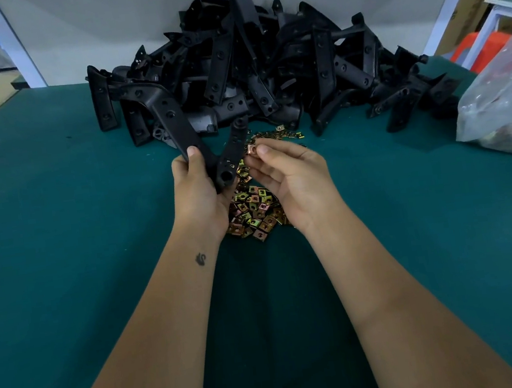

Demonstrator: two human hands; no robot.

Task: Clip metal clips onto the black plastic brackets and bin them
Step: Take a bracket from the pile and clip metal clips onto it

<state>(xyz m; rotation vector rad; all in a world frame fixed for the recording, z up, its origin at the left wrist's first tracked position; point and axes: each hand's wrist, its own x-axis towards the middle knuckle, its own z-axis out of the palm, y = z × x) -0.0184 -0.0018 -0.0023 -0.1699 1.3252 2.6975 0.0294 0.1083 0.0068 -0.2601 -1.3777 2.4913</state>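
One black bracket (175, 123) sits gripped in the left hand (197, 188) above a green table (61, 250). The right hand (291, 179) pinches one metal clip (251, 150) beside it. Too many to count: loose clips (253, 210) below, a bracket pile (264, 63) behind. One plastic bag (504, 99) lies right.

The left hand (198, 194) grips a bracket (189, 137) whose two arms rise away from the grip. Just right of it, the right hand (291, 179) pinches a clip (251, 150) beside the bracket's right arm. Loose clips (253, 210) lie on the table (57, 218) beneath both hands. Behind the grip sits a bracket pile (265, 70); a bag (504, 99) lies far right.
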